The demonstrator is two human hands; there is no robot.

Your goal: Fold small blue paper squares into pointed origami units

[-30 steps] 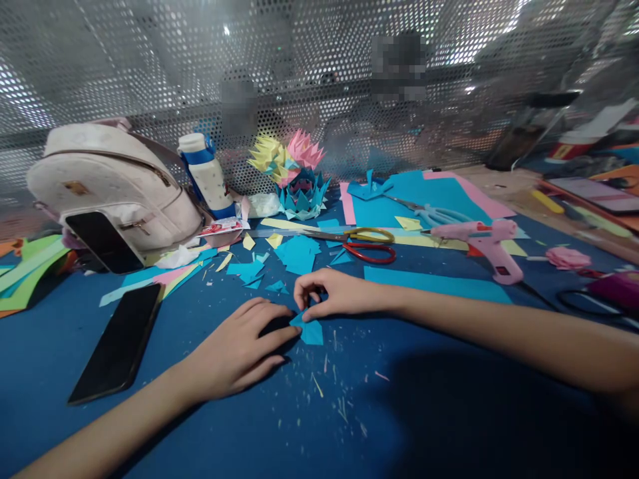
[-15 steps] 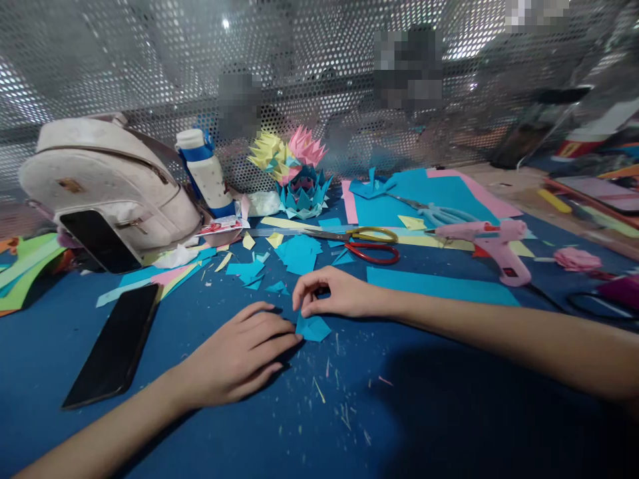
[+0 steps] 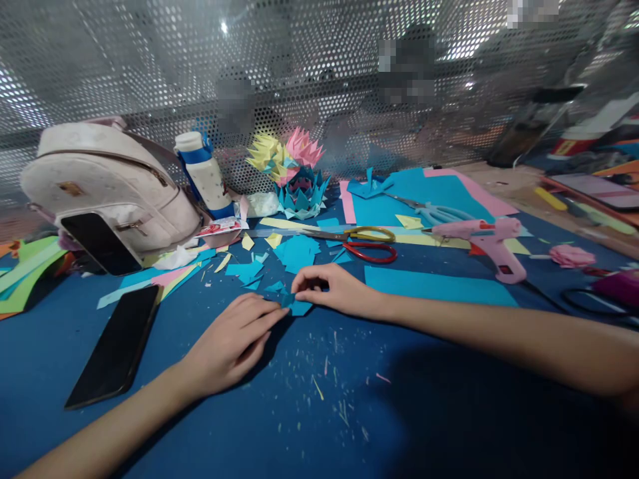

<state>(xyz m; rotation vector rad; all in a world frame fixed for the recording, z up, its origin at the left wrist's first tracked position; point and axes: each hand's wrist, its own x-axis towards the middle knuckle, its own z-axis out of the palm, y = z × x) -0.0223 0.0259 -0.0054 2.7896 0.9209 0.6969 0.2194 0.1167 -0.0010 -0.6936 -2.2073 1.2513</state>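
A small folded piece of blue paper (image 3: 301, 309) lies on the blue tabletop between my hands, partly covered by fingers. My left hand (image 3: 234, 336) rests palm down with its fingers stretched out, their tips at the paper's left edge. From the right, my right hand (image 3: 332, 286) has its thumb and bent fingers closed at the paper's upper edge. Just beyond them lie blue paper pieces (image 3: 297, 253) and smaller blue scraps (image 3: 245, 269). Scissors (image 3: 370, 243) with one yellow and one red handle lie behind my right hand.
Behind stand a white backpack (image 3: 104, 179), a bottle (image 3: 206, 176) and folded paper flowers (image 3: 302, 189). Two dark phones (image 3: 117, 349) are at the left. On the right are a pink glue gun (image 3: 492, 243), blue-handled pliers (image 3: 444, 213) and a blue paper strip (image 3: 439, 286).
Both hands and the small blue paper have shifted slightly away from me, toward the scraps. The paper has also moved a little left and shows less between my fingers.
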